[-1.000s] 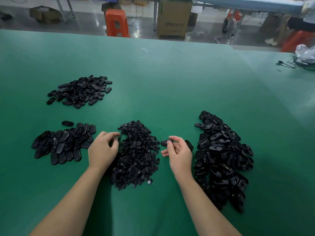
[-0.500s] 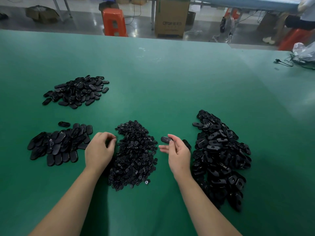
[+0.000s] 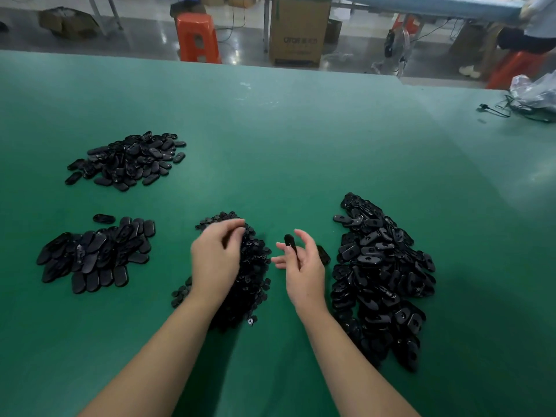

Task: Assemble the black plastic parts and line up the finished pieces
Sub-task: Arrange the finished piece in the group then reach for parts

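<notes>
Four heaps of black plastic parts lie on a green work table (image 3: 301, 139). At far left, a loose pile of smooth black oval pieces (image 3: 128, 159) sits well back, and nearer the person a second group of black oval pieces (image 3: 93, 254) lies partly in overlapping rows, apparently the finished, lined-up stock. In the middle, the left hand (image 3: 215, 260) hovers over a heap of small black round inserts (image 3: 252, 266), fingertips drawn together; whether they pinch an insert cannot be told through the blur. Just right of it, the right hand (image 3: 304, 266) holds one black oval plastic shell (image 3: 290, 243) upright between thumb and fingers, above the table. One more loose black shell (image 3: 323, 254) lies just behind that hand. At right, a large heap of open black oval shells (image 3: 382, 275) waits, so most of the assembly looks still ahead. Beyond the table stand an orange plastic stool (image 3: 197, 37) and a brown cardboard box (image 3: 298, 31).
</notes>
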Demonstrator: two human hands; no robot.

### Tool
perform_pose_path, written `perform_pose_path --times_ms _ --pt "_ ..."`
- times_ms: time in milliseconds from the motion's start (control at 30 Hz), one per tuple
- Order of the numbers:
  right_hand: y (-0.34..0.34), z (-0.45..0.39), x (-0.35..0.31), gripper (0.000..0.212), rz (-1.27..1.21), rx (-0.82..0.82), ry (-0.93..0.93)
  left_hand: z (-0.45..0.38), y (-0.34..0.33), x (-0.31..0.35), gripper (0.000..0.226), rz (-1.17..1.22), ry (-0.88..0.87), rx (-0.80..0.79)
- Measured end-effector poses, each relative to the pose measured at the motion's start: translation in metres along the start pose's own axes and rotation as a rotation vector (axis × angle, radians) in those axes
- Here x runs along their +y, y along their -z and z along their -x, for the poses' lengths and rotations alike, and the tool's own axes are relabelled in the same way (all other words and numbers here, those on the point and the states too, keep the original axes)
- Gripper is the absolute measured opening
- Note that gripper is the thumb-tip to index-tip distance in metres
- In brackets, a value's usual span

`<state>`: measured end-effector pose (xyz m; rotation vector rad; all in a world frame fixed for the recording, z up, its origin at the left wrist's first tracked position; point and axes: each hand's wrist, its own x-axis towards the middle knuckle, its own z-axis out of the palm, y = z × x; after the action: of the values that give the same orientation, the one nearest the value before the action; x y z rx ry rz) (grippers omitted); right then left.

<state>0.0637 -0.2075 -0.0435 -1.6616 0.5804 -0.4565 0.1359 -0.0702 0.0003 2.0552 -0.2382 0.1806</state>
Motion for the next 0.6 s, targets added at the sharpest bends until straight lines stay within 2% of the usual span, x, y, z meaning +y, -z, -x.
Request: perform_pose_path --times_ms 200,300,400,600 --pt "0.001 0.001 0.0 0.013 -0.027 0.055 -0.021 0.01 -0.034 0.023 0.011 0.409 0.33 -0.227" --pt "0.002 -0.001 0.002 0.008 0.028 0.12 0.029 0.013 -0.039 0.025 0.01 0.469 0.406 -0.256" --pt "0.002 -0.003 0.004 0.003 0.021 0.118 -0.011 0.016 -0.042 0.026 0.013 0.437 0.466 -0.268" --pt "0.002 -0.001 0.004 0.031 -0.097 0.089 -0.058 0.02 -0.046 0.029 0.016 0.464 0.486 -0.289"
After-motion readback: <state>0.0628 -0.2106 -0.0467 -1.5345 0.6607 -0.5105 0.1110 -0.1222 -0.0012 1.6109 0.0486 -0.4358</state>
